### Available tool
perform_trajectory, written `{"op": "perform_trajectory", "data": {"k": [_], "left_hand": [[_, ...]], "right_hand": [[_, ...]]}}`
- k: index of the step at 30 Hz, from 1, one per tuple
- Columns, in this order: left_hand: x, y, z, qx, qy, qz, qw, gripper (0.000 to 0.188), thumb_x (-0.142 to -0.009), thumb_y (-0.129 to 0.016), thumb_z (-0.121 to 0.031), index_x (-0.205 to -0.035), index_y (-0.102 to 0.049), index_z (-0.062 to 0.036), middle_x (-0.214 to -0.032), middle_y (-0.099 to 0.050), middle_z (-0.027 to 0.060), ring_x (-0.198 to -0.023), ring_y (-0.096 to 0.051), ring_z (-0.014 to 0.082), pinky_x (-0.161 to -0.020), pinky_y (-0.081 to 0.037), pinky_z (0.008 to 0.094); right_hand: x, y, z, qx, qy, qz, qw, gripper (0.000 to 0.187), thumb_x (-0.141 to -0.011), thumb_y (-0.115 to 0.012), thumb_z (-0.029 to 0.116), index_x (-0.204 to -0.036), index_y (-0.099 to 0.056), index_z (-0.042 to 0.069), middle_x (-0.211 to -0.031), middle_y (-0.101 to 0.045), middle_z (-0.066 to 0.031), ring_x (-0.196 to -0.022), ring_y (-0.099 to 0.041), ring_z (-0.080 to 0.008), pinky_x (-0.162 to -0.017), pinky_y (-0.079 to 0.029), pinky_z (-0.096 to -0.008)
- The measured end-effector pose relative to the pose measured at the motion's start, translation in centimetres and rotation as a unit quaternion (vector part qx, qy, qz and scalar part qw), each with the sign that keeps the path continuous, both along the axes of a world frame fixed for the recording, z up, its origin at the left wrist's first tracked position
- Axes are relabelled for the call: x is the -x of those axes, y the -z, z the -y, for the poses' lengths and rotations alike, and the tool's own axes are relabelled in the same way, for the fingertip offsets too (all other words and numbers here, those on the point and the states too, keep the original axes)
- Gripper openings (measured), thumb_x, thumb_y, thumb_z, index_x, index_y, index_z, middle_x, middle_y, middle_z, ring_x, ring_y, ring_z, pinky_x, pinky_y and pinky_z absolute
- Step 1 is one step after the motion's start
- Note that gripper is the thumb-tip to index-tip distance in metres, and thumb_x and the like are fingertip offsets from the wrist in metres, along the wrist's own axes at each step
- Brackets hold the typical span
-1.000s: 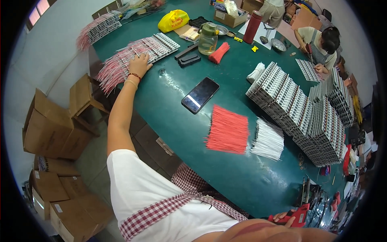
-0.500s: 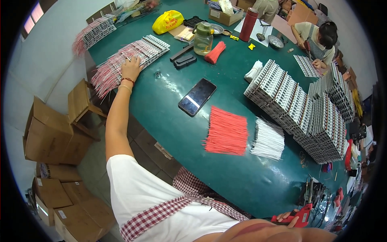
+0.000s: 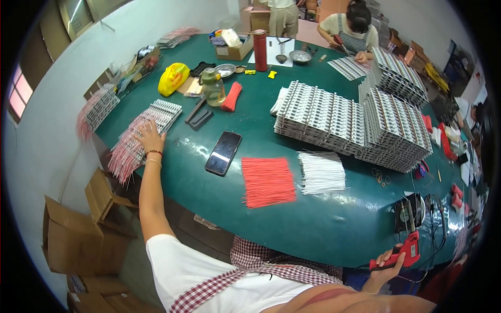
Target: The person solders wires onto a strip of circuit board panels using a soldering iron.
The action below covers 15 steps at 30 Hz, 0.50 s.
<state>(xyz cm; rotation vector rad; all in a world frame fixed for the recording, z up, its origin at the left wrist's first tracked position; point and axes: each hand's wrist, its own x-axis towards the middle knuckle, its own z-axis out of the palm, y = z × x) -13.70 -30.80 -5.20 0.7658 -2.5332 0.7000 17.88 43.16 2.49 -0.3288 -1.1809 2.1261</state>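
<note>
My left hand (image 3: 151,137) lies with fingers spread on a stack of pale panels (image 3: 168,110) at the table's left side. Red and white wires (image 3: 123,160) trail from that stack toward its near left end. At the lower right, my right hand (image 3: 389,259) is wrapped round the handle of a red soldering gun (image 3: 412,250), held by the table's near edge. A flat row of red wires (image 3: 269,181) rests mid-table, beside a row of white wires (image 3: 322,173). Left of them lies a dark phone (image 3: 223,153).
Tall panel stacks (image 3: 321,117) stand right of centre. A green-lidded jug (image 3: 212,87), red wire bundle (image 3: 231,97), red flask (image 3: 260,50) and yellow bag (image 3: 174,79) occupy the back. Across the table a co-worker (image 3: 352,28) handles a panel. Dark stand (image 3: 408,211) and cables sit right.
The whole view has shifted, showing more of the right hand and the soldering gun. My left hand stays on the wired panels; the right keeps its grip.
</note>
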Motion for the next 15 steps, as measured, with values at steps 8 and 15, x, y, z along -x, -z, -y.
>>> {"op": "perform_trajectory", "data": {"k": [8, 15], "left_hand": [[5.8, -7.4, -29.4, -0.112, 0.540, -0.157, 0.819, 0.052, -0.079, -0.072, -0.030, -0.124, -0.056, -0.0107, -0.131, -0.050, 0.0102, -0.127, -0.044, 0.0309, -0.107, -0.030, 0.0483], [16.8, -7.6, -39.8, -0.484, 0.314, 0.049, 0.815, 0.070, -0.074, -0.074, -0.053, -0.113, -0.065, 0.0050, -0.115, -0.066, 0.0228, -0.108, -0.063, 0.0360, -0.092, -0.050, 0.0425]], "right_hand": [[-1.0, 0.6, -3.3, 0.070, -0.055, -0.034, 0.995, 0.039, -0.103, -0.042, 0.036, -0.119, -0.048, 0.001, -0.065, -0.050, -0.0068, -0.043, -0.041, -0.0116, -0.039, -0.038, -0.0243], [-3.7, 0.8, -2.8, 0.052, -0.057, -0.045, 0.996, 0.042, -0.102, -0.042, 0.036, -0.120, -0.047, -0.002, -0.065, -0.052, -0.0084, -0.043, -0.045, -0.0128, -0.041, -0.042, -0.0255]]}}
